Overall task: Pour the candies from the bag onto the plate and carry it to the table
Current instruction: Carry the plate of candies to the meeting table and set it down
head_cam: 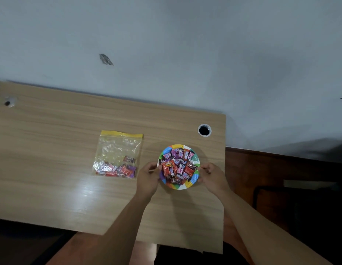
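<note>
Round paper plate with rainbow rim (pixel 194 178), heaped with wrapped candies (pixel 176 166), sits near desk's right edge. Left hand (pixel 148 177) pinches left rim, right hand (pixel 211 175) pinches right rim — plate squarely between them. Clear zip bag with yellow seal (pixel 118 152) lies left, some candies left inside. Light wooden desk (pixel 51 150) — lift must stay level.

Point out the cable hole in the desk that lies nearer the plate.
The white-ringed hole near the desk's right edge, just beyond the plate. The other hole sits at the far left corner.
</note>
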Motion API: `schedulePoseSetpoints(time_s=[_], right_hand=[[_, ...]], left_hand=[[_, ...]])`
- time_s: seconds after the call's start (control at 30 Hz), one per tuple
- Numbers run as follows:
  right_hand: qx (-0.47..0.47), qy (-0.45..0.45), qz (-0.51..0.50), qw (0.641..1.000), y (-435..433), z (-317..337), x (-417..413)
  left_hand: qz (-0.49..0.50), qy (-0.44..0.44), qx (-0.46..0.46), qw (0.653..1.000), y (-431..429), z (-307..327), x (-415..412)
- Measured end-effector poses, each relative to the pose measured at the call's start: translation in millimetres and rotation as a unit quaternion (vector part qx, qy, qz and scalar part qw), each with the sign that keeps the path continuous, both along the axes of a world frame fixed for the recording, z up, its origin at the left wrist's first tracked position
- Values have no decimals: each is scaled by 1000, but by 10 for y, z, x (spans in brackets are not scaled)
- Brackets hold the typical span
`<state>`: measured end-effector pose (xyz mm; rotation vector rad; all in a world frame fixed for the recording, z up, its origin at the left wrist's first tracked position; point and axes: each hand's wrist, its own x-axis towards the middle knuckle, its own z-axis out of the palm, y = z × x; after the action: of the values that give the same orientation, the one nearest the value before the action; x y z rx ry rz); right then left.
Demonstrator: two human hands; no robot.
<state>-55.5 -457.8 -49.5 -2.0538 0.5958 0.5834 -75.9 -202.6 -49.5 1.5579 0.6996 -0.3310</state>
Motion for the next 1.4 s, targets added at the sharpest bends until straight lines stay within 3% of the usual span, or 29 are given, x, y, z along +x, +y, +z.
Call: schedulePoseSetpoints(time_s=[0.4, 0.77, 1.4], right_hand=[[16, -92, -165, 982, 78, 787, -860], [9, -160, -306, 939, -248, 1279, -2045], [-15, -197, -482, 853, -1080, 1668, -5987]], left_hand=[[-138, -28, -55, 989, 56, 824, -113], [-283, -69, -66, 955, -558, 1327, -656], [-482, -45, -77, 871, -2056, 1652, -3784]])
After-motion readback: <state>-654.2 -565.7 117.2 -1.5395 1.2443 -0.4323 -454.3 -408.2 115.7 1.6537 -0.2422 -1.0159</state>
